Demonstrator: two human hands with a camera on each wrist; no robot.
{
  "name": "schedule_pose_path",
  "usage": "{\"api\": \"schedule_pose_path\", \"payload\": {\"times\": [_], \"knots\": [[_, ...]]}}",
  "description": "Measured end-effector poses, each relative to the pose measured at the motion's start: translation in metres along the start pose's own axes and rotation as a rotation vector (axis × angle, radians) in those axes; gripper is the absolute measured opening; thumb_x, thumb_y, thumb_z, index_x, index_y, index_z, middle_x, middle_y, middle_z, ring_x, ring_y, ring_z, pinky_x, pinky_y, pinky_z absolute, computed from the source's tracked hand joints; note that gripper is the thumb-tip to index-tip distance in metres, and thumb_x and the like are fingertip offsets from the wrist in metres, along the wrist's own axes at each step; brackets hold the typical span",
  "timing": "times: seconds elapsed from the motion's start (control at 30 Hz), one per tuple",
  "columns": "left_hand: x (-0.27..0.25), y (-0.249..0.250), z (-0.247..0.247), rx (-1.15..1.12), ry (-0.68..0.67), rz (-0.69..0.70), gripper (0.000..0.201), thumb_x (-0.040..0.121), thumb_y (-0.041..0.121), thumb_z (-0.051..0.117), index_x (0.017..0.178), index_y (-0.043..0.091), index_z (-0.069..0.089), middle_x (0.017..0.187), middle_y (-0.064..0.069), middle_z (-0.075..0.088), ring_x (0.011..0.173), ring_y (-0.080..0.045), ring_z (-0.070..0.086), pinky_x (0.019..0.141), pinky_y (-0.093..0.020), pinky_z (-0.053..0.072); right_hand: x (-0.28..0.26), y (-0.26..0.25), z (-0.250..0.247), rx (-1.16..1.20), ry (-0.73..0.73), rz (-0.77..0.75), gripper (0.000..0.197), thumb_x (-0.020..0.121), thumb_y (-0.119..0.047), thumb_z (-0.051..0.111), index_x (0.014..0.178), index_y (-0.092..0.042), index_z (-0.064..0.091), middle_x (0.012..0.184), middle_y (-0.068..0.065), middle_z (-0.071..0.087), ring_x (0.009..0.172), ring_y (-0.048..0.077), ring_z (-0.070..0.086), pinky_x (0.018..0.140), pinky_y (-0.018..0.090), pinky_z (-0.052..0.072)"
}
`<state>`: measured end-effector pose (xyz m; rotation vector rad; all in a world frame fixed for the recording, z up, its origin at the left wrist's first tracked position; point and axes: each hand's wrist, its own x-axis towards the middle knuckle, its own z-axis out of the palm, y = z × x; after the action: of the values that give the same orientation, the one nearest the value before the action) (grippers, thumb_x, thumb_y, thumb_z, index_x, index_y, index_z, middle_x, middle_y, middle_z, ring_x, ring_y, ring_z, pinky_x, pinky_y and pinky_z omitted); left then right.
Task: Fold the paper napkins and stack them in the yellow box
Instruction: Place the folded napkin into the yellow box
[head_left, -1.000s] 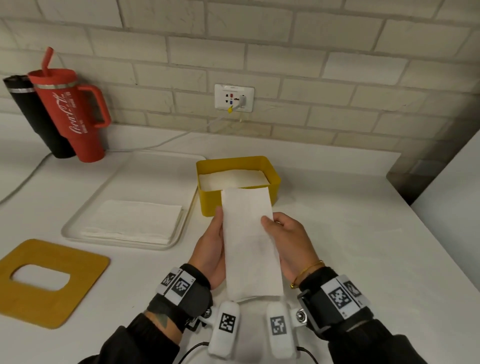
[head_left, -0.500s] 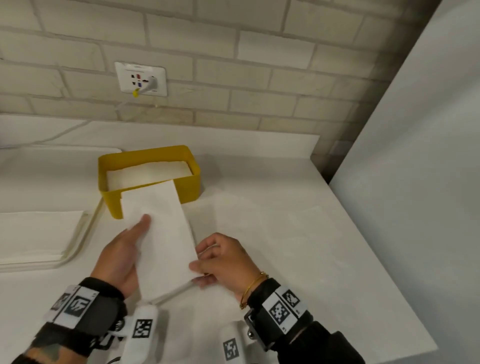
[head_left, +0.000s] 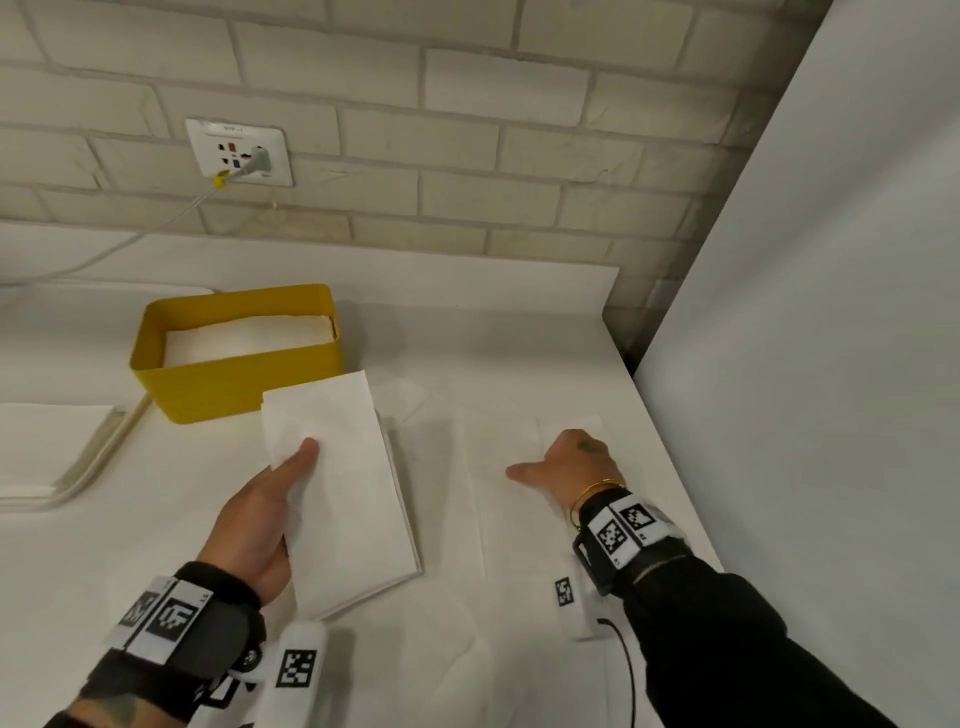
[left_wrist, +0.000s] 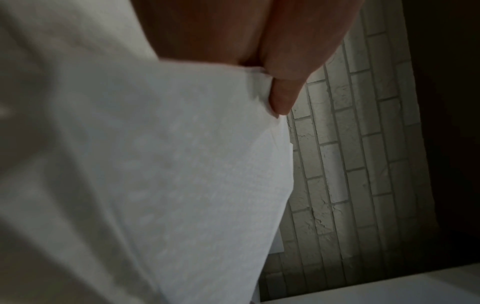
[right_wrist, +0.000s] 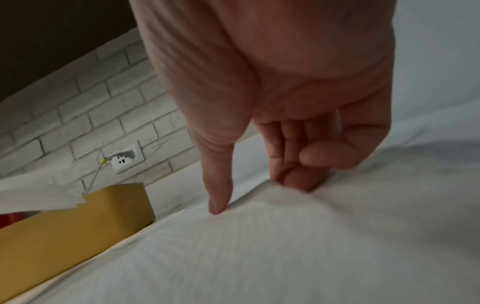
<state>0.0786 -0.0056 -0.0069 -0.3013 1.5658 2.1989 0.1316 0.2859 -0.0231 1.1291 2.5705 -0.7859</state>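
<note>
We hold a folded paper napkin (head_left: 343, 488) in our left hand (head_left: 260, 519), thumb laid on top and fingers (left_wrist: 283, 96) curled under its edge, so it hangs just above the worktop (head_left: 519, 364) in front of the yellow box (head_left: 234, 384). The box already holds a stack of folded napkins (head_left: 249, 335), and more unfolded ones lie on a tray (head_left: 88, 467) at the left. Our right hand (head_left: 566, 462) is well apart from the napkin, down on the worktop with thumb stretched out and fingers (right_wrist: 303, 181) bent, pressing into a white sheet (right_wrist: 259, 246) there; whether they pinch it we cannot tell. The napkin looks very light, soft and limp: it will sag or fan open if held by one corner, and a hard squeeze would crumple it. We judge it best taken along the folded long edge, thumb above and fingers below, kept flat and lowered level onto the stack.
</note>
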Motion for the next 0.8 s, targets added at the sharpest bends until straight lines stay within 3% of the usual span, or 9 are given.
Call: {"api": "schedule_pose_path", "payload": {"times": [0.13, 0.23, 0.27, 0.33, 0.4, 0.5, 0.57, 0.63, 0.8], "knots": [[-0.016, -0.010, 0.009, 0.004, 0.038, 0.018, 0.021, 0.099, 0.031, 0.061, 0.113, 0.017, 0.068, 0.096, -0.002, 0.080, 0.096, -0.024, 0.071, 0.078, -0.041, 0.053, 0.006, -0.001, 0.010, 0.176, -0.004, -0.097, 0.068, 0.079, -0.039, 0.082, 0.134, -0.012, 0.052, 0.133, 0.009, 0.055, 0.119, 0.029, 0.058, 0.099, 0.038, 0.051], [-0.027, -0.018, 0.010, -0.012, 0.076, 0.030, 0.026, 0.098, 0.033, 0.062, 0.117, 0.016, 0.068, 0.102, -0.004, 0.079, 0.101, -0.026, 0.071, 0.082, -0.042, 0.053, 0.007, 0.003, 0.008, 0.289, 0.080, -0.237, 0.021, 0.088, -0.029, 0.073, 0.094, -0.014, 0.059, 0.094, 0.002, 0.060, 0.087, 0.023, 0.058, 0.073, 0.027, 0.047], [-0.030, -0.020, 0.010, -0.021, 0.089, 0.032, 0.028, 0.098, 0.033, 0.063, 0.119, 0.016, 0.068, 0.104, -0.005, 0.079, 0.102, -0.027, 0.071, 0.083, -0.042, 0.054, 0.007, 0.005, 0.005, 0.320, 0.099, -0.280, 0.019, 0.091, -0.026, 0.069, 0.083, -0.015, 0.056, 0.081, -0.001, 0.057, 0.077, 0.021, 0.056, 0.064, 0.025, 0.043], [-0.036, -0.025, 0.011, -0.042, 0.100, 0.034, 0.030, 0.098, 0.033, 0.063, 0.121, 0.015, 0.067, 0.106, -0.006, 0.078, 0.104, -0.028, 0.071, 0.086, -0.043, 0.054, 0.003, 0.007, -0.005, 0.378, 0.105, -0.321, 0.014, 0.095, -0.021, 0.064, 0.083, -0.016, 0.059, 0.074, -0.004, 0.057, 0.068, 0.015, 0.055, 0.056, 0.021, 0.039], [-0.040, -0.028, 0.014, -0.064, 0.091, 0.038, 0.032, 0.097, 0.032, 0.063, 0.124, 0.015, 0.066, 0.109, -0.007, 0.078, 0.106, -0.029, 0.070, 0.091, -0.044, 0.053, -0.001, 0.009, -0.019, 0.432, 0.107, -0.359, 0.006, 0.095, -0.019, 0.064, 0.091, -0.014, 0.064, 0.078, -0.003, 0.061, 0.073, 0.015, 0.058, 0.059, 0.021, 0.041], [-0.040, -0.029, 0.018, -0.082, 0.066, 0.050, 0.034, 0.097, 0.029, 0.063, 0.128, 0.016, 0.065, 0.113, -0.008, 0.077, 0.109, -0.030, 0.070, 0.095, -0.046, 0.052, -0.011, 0.002, -0.039, 0.551, 0.086, -0.464, 0.006, 0.094, -0.018, 0.067, 0.096, -0.012, 0.068, 0.083, 0.007, 0.071, 0.087, 0.031, 0.066, 0.076, 0.033, 0.053], [-0.038, -0.028, 0.024, -0.082, 0.040, 0.054, 0.035, 0.098, 0.027, 0.062, 0.131, 0.016, 0.063, 0.116, -0.008, 0.076, 0.110, -0.031, 0.070, 0.095, -0.047, 0.053, -0.029, -0.008, -0.051, 0.705, 0.010, -0.569, 0.004, 0.094, -0.014, 0.069, 0.097, -0.012, 0.070, 0.090, 0.008, 0.076, 0.091, 0.031, 0.071, 0.087, 0.040, 0.056], [-0.036, -0.027, 0.028, -0.077, 0.011, 0.064, 0.036, 0.099, 0.024, 0.061, 0.134, 0.016, 0.062, 0.118, -0.009, 0.075, 0.109, -0.031, 0.071, 0.092, -0.046, 0.054, -0.050, -0.022, -0.059, 0.872, -0.158, -0.680, 0.007, 0.094, -0.009, 0.068, 0.101, -0.010, 0.070, 0.096, 0.006, 0.078, 0.091, 0.023, 0.073, 0.086, 0.035, 0.057], [-0.039, -0.029, 0.043, -0.052, -0.053, 0.059, 0.037, 0.102, 0.023, 0.056, 0.137, 0.015, 0.059, 0.124, -0.013, 0.072, 0.113, -0.032, 0.069, 0.093, -0.046, 0.054, -0.080, -0.048, -0.036, 1.040, -0.462, -0.678, 0.005, 0.095, -0.005, 0.064, 0.094, -0.008, 0.067, 0.080, 0.002, 0.075, 0.068, 0.011, 0.070, 0.059, 0.021, 0.054]]}}
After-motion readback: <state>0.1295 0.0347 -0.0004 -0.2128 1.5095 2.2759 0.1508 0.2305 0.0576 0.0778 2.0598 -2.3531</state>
